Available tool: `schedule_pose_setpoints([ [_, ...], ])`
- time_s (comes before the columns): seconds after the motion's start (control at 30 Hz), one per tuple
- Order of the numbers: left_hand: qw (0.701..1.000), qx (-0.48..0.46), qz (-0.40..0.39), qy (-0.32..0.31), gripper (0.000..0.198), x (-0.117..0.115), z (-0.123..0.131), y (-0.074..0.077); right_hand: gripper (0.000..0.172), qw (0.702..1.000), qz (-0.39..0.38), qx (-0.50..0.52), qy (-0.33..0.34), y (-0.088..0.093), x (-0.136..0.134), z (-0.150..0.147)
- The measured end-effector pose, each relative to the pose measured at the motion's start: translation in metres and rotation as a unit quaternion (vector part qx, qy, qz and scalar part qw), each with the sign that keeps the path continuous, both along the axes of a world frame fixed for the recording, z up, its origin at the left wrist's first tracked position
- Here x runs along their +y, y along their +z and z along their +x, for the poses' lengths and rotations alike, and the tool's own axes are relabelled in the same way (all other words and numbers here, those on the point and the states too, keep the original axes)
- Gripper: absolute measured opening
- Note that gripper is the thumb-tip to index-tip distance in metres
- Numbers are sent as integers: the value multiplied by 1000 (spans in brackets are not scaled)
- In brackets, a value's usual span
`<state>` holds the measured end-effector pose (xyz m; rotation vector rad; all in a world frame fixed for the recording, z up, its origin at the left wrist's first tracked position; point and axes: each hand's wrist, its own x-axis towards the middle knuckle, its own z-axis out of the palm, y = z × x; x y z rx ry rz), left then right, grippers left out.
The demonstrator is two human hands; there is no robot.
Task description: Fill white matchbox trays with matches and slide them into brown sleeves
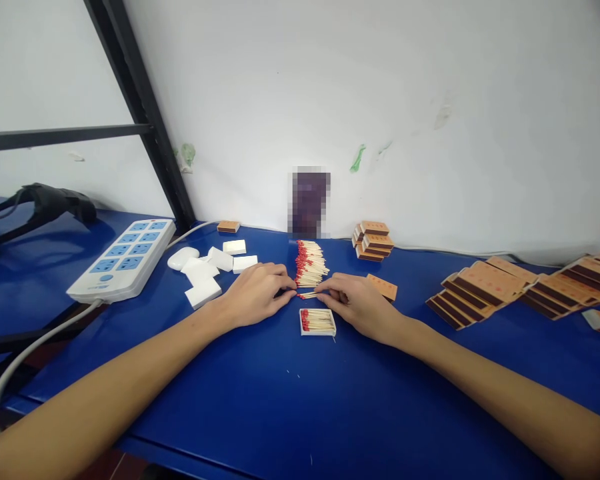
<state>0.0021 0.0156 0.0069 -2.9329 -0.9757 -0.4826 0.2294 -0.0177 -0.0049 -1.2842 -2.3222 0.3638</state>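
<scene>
Looks like the lining-up step: left hand (263, 290) and right hand (357, 303) bracket a few red-tipped matches (309, 295) between the match pile (311, 263) and matchbox tray (318, 333), can't tell if pinched, so next move needs heads kept even.

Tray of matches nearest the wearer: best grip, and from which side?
I'd pinch the tray by its two short end walls, coming from the near side: the right hand is close to its far right corner. Keep it level, since it lies flat and open-topped with matches inside.
</scene>
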Motion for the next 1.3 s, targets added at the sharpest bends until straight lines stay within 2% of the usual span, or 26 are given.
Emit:
schedule_pose_setpoints([
  [0.27, 1000, 11, 18, 20, 27, -1, 4, 1, 18, 993, -87, -76, 19, 18, 1, 7],
  [0.53, 1000, 12, 14, 20, 26, -3, 4, 1, 19, 977, -74, -196, 42, 28, -8, 12],
  [0.83, 1000, 24, 13, 15, 27, -1, 4, 1, 15, 980, -119, -160, 27, 40, -11, 13],
  [1.07, 999, 22, 20, 13, 25, -1, 4, 0, 12, 977, -160, -109, 88, 49, -28, 3],
  [1.3, 999, 24, 27, 14, 25, -2, 4, 0, 16, 970, -181, -122, 105, 50, -29, 3],
])
